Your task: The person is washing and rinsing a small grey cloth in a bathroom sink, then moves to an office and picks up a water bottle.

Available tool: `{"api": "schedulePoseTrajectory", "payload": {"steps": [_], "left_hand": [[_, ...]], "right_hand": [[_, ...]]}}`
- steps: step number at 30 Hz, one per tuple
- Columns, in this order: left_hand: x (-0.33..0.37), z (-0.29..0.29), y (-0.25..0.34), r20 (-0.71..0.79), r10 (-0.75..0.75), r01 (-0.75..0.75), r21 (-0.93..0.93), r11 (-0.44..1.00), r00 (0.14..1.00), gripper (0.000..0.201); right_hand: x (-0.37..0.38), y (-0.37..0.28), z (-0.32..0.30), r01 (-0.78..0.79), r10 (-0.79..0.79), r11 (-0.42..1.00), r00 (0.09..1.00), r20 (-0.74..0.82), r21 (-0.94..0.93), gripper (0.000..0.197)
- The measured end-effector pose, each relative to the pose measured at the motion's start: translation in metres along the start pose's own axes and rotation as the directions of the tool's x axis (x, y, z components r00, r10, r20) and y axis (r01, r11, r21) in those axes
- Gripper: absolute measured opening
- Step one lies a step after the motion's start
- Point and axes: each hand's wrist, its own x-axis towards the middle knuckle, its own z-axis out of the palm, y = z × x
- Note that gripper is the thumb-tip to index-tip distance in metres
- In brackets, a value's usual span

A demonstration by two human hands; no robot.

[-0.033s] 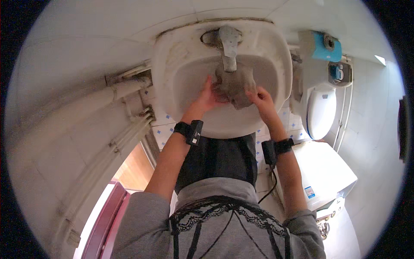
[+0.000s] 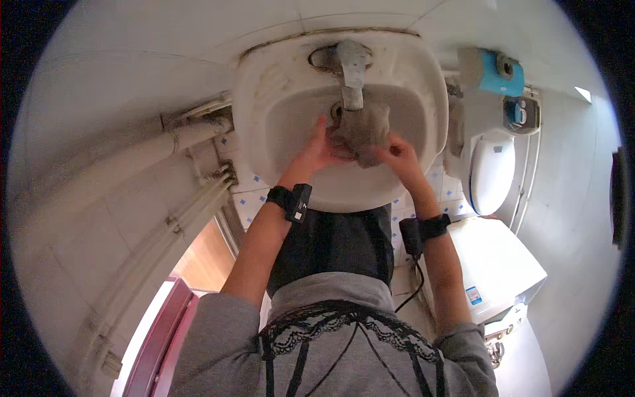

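A white wash basin [image 2: 264, 106] hangs on the tiled wall, with a metal tap [image 2: 351, 66] at its back rim. Under the spout, a wet grey-brown cloth [image 2: 365, 127] is bunched up inside the bowl. My left hand [image 2: 316, 153] grips the cloth's left side. My right hand [image 2: 398, 156] holds its lower right edge. Both hands are inside the bowl, close together. Each wrist wears a black band. I cannot tell whether water is running.
A toilet with a white closed lid [image 2: 493, 173] stands right of the basin, with a blue object [image 2: 501, 74] above it. A white appliance [image 2: 496, 264] sits by my right elbow. Pipes [image 2: 188, 137] run along the left wall. A red door frame [image 2: 159, 331] is lower left.
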Motion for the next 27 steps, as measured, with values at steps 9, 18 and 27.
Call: {"api": "schedulePoseTrajectory", "payload": {"steps": [9,18,27], "left_hand": [[0.015,-0.003,-0.012,-0.103,0.306,-0.23,0.452,0.862,0.946,0.046],[0.025,0.026,-0.01,0.308,0.121,-0.035,-0.272,0.962,0.943,0.039],[0.021,0.028,0.009,-0.104,0.284,-0.274,0.102,0.956,0.953,0.055]], "right_hand": [[0.002,-0.067,0.017,0.155,-0.428,0.762,0.849,-0.31,-0.628,0.019],[0.005,-0.053,0.025,-0.005,0.044,0.971,0.986,-0.158,0.24,0.015],[0.024,0.039,-0.016,-0.098,0.023,0.984,0.899,-0.438,-0.15,0.032]]}}
